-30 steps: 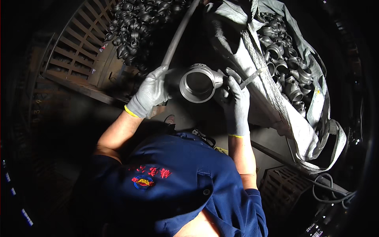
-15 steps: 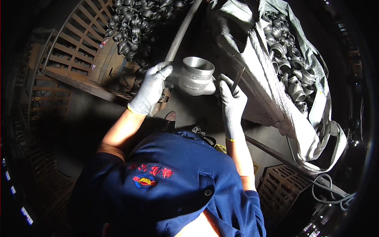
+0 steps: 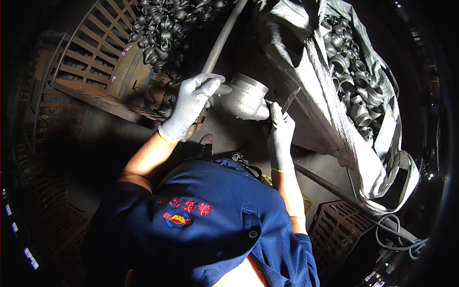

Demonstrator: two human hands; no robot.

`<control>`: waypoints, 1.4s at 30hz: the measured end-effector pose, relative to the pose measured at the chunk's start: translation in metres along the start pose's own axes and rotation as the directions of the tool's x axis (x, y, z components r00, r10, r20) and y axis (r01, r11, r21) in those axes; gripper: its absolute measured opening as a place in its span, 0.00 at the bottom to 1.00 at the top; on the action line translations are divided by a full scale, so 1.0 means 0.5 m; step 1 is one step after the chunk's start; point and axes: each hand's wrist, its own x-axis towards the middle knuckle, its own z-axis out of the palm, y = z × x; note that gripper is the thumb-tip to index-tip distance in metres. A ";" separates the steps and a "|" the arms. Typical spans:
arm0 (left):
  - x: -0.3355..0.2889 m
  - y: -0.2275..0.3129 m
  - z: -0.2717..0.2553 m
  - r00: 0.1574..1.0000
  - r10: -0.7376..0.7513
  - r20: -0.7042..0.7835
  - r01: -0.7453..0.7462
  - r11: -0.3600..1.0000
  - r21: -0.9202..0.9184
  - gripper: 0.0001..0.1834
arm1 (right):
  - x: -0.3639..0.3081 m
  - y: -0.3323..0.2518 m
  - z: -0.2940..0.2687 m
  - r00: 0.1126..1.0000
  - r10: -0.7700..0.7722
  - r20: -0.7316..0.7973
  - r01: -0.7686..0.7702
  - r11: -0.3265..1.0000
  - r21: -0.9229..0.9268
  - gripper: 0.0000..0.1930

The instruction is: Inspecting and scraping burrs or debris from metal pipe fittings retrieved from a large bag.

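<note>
A grey cast-metal pipe fitting (image 3: 245, 99), round-bodied with a wide ridged collar, hangs in front of my chest. My left hand (image 3: 191, 103), in a pale grey knit glove, is closed on its left side. From the lower right of the casting a short stub points toward my right hand (image 3: 281, 136), gloved alike, whose fingertips are at or touching it. A thin flat metal blade, perhaps a file or knife (image 3: 290, 99), sticks up out of my right hand's grip. Its lower end is hidden in the glove.
A large white woven bag (image 3: 325, 105) full of similar fittings (image 3: 356, 91) stands at the right. More castings (image 3: 165, 28) lie heaped at the far left beside a brown slatted crate (image 3: 95, 40). A metal bar (image 3: 224, 36) slants behind my left hand. A cable (image 3: 397, 234) lies lower right.
The fitting has shifted a little right and tipped, so its open mouth, seen before, has turned away. My left hand has turned with it, and my right hand has lowered slightly.
</note>
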 end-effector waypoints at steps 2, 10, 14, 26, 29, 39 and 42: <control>-0.003 0.004 0.004 0.999 0.040 0.014 -0.040 0.999 0.025 0.15 | 0.010 0.026 -0.002 1.000 -0.004 0.009 0.003 0.992 0.127 0.17; 0.004 0.005 -0.009 0.995 0.052 0.089 -0.052 0.999 -0.007 0.15 | -0.026 -0.051 0.012 0.980 0.183 0.081 -0.184 0.983 0.004 0.24; 0.012 0.003 -0.021 0.997 0.027 0.066 -0.023 0.998 -0.059 0.16 | -0.044 -0.078 0.027 0.980 0.136 0.144 -0.161 0.970 0.180 0.23; 0.033 -0.014 -0.029 1.000 0.001 0.017 -0.001 1.000 0.007 0.14 | -0.045 -0.061 0.010 0.957 0.206 0.206 -0.200 0.978 -0.051 0.22; 0.047 -0.031 -0.033 1.000 0.007 -0.020 -0.008 1.000 -0.029 0.13 | -0.046 -0.057 0.017 0.951 0.253 0.178 -0.243 0.967 -0.076 0.21; 0.062 -0.032 -0.044 0.986 -0.158 -0.059 0.164 0.978 0.127 0.15 | -0.060 -0.059 0.022 0.932 0.203 0.302 -0.231 0.971 0.060 0.25; 0.060 -0.059 -0.033 0.997 0.081 0.007 -0.078 0.981 -0.178 0.12 | -0.059 -0.062 0.026 0.899 0.244 0.364 -0.326 0.928 0.183 0.21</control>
